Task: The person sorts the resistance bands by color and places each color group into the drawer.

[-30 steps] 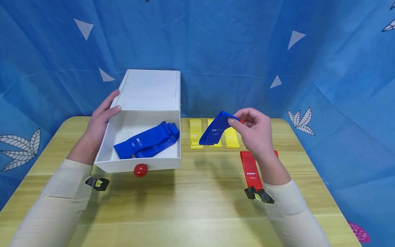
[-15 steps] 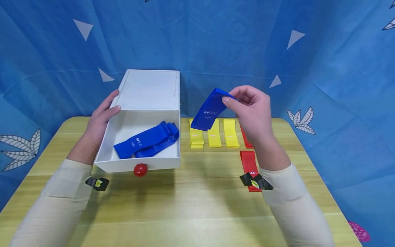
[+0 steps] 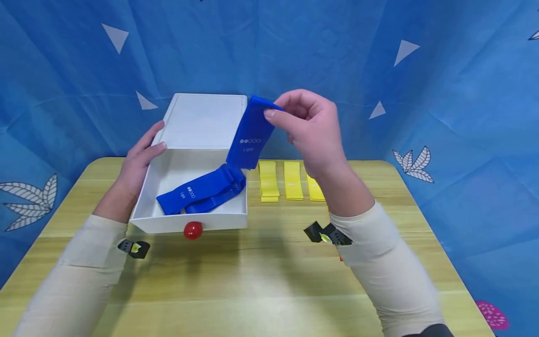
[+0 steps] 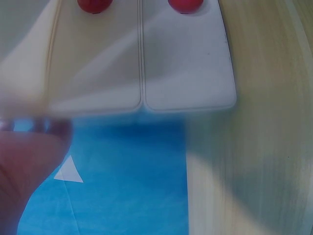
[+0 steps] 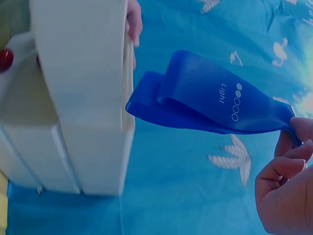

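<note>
My right hand (image 3: pixel 309 126) pinches a folded blue resistance band (image 3: pixel 252 135) marked "Light" at its upper end, between thumb and fingers. The band hangs over the right wall of an open white drawer (image 3: pixel 168 164), its lower end close above the bands inside. More blue resistance bands (image 3: pixel 198 187) lie overlapped in that drawer, which has a red knob (image 3: pixel 193 230) in front. On the left side of the white drawer cabinet (image 3: pixel 206 119), my left hand (image 3: pixel 141 161) rests with fingers and thumb extended along the top edge. The held band's loop shows in the right wrist view.
Yellow resistance bands (image 3: pixel 293 180) lie in a row on the wooden table (image 3: pixel 269 290), right of the cabinet. A red band's edge (image 3: pixel 341 259) peeks out beneath my right forearm. Behind the table hangs a blue patterned cloth (image 3: pixel 337 56). Lower red knobs (image 4: pixel 186 4) show in the left wrist view.
My right hand has lifted the blue resistance band and carried it left, from above the yellow bands to the drawer's right side. The left hand stays on the cabinet.
</note>
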Tool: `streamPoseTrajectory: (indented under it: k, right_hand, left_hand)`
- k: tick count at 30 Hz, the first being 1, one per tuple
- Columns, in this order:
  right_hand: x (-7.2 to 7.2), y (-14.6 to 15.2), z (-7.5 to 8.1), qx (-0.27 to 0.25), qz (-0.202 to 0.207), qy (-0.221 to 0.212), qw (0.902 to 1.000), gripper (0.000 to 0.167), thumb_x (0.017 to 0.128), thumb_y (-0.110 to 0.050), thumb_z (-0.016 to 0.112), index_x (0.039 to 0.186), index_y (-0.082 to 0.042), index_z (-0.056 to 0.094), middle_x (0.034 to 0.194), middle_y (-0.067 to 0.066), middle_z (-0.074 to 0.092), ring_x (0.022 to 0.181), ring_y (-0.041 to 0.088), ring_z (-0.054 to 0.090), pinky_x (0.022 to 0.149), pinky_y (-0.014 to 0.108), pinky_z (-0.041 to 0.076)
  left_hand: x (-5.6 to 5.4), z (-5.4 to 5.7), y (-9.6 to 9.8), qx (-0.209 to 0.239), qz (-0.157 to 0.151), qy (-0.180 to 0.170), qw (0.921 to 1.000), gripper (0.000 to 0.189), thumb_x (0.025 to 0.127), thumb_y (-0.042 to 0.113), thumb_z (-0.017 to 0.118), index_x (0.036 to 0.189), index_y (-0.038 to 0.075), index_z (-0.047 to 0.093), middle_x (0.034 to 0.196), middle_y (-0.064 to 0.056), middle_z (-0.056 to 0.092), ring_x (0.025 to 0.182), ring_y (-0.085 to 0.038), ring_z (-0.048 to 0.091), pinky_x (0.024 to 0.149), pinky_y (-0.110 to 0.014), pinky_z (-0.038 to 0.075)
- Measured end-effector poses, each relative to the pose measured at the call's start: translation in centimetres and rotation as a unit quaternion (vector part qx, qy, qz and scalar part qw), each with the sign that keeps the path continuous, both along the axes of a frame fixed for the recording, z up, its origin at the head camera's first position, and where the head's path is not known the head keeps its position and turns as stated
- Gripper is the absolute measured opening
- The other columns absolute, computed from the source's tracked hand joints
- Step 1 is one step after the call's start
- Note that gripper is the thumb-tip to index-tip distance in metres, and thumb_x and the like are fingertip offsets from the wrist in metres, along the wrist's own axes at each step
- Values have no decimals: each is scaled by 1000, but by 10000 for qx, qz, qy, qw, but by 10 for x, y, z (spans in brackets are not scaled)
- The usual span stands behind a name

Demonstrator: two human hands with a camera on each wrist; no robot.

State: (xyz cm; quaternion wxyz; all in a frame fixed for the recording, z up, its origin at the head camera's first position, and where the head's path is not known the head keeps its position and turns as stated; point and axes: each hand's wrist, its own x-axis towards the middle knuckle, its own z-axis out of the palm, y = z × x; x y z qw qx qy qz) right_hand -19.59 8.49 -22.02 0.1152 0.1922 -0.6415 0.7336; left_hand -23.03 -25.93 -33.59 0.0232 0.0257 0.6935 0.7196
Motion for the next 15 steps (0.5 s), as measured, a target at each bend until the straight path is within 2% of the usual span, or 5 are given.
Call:
streamPoseTrajectory:
  k: [4,7,12,15]
  right_hand:
    - [2,-23,-3,230,262,13,9994,5,89,-1,73,93,-1,70,89,14,67,79,25,59,66,28,50]
    - [4,-42,-9,424,462,111,9980,6,91,-2,72,96,0,70,95,13,69,92,28,64,82,38,54]
    - [10,-71,-18,793,697,19,9944,7,91,-7,73,94,-2,71,92,6,70,90,23,63,80,37,50]
    - [15,-87,-19,943,922,-212,9910,7,91,-10,74,95,-4,71,92,3,71,91,19,62,81,35,49]
  left_hand:
    - [-2,0,2,9,-2,10,10000,62,100,42,56,156,45,29,160,-1,25,129,-27,42,82,-25,54]
    - [-2,-1,1,-30,14,16,10000,61,100,43,56,155,46,30,160,-1,25,128,-27,42,81,-25,55]
    - [-4,-3,2,-19,13,108,9999,60,101,40,55,156,43,30,156,-5,31,122,-25,48,79,-27,56]
    - [-5,-3,1,-159,-26,190,9997,60,103,41,50,158,41,26,160,-3,28,132,-25,41,83,-23,53]
